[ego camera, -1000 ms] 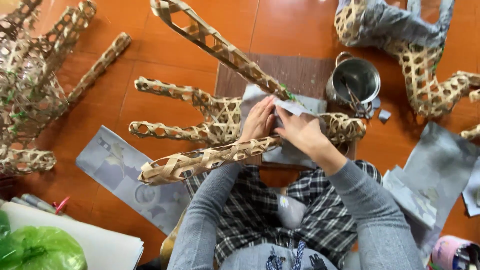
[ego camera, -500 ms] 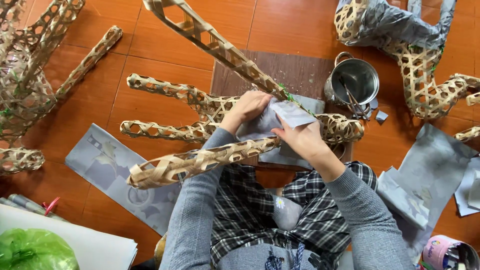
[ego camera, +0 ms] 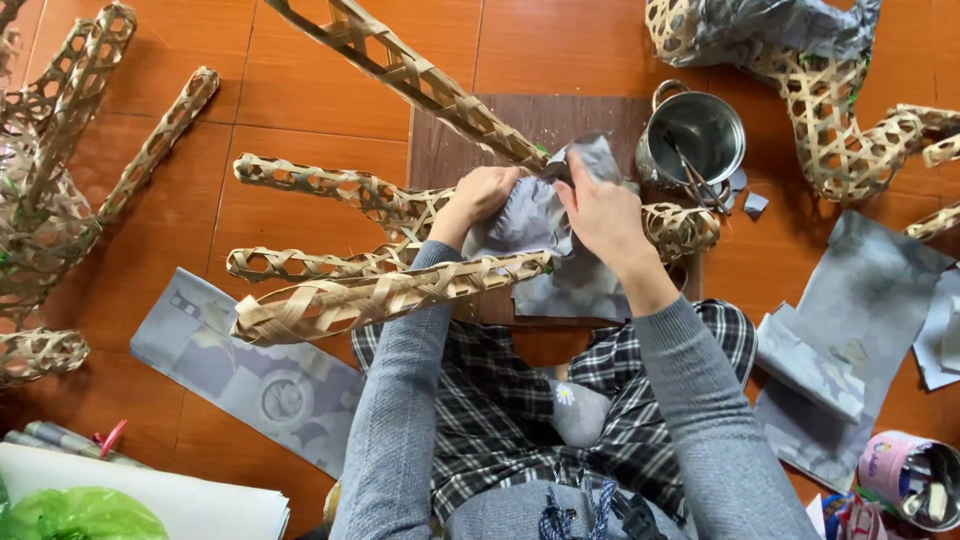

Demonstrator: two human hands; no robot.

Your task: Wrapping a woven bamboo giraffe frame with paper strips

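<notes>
Both hands on grey paper (ego camera: 535,215) | left hand (ego camera: 487,192) pressed it against woven frame (ego camera: 400,215), fingers curled | right hand (ego camera: 598,212) pinched paper's upper edge | paper sat on frame, above lap, over brown board (ego camera: 520,115) | steel pot (ego camera: 692,137) just right | paper sheets (ego camera: 850,330) on floor, right

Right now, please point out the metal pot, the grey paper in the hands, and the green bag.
pot (ego camera: 640,165): head view, on its left outer wall.
grey paper (ego camera: 525,218): head view, on its crumpled middle between the hands.
green bag (ego camera: 75,513): head view, on its top surface.
</notes>
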